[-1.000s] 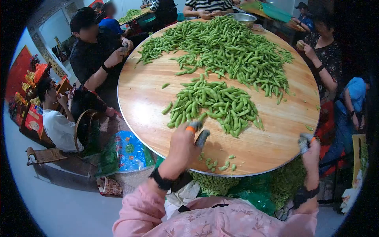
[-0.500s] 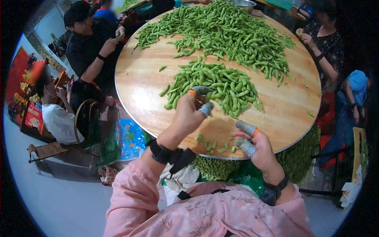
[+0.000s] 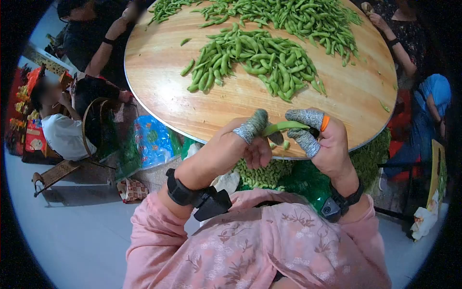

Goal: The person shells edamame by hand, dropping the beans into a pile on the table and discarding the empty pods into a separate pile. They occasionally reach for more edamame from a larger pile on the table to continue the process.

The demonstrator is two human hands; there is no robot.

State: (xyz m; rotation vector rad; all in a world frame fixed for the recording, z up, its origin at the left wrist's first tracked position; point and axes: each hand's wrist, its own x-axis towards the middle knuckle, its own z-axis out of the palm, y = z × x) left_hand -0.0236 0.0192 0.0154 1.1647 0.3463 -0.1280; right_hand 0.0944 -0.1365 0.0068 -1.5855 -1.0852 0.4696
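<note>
One green pod is stretched between my two hands, just over the near rim of the round wooden table. My left hand, with grey wrap on its thumb, pinches the pod's left end. At the other end, the wrapped thumb and index finger of my right hand are closed on the pod; an orange band shows on one finger. A small pile of pods lies beyond my hands on the table. A few loose beans are by the rim, partly hidden behind my fingers.
A larger heap of pods covers the far part of the table. Shelled beans lie below the near rim. People sit at the left and right. A blue bag is on the floor at left.
My left hand has come back from the small pile to my right hand, and a pod is now held between them. The view has tilted down, so the table appears higher.
</note>
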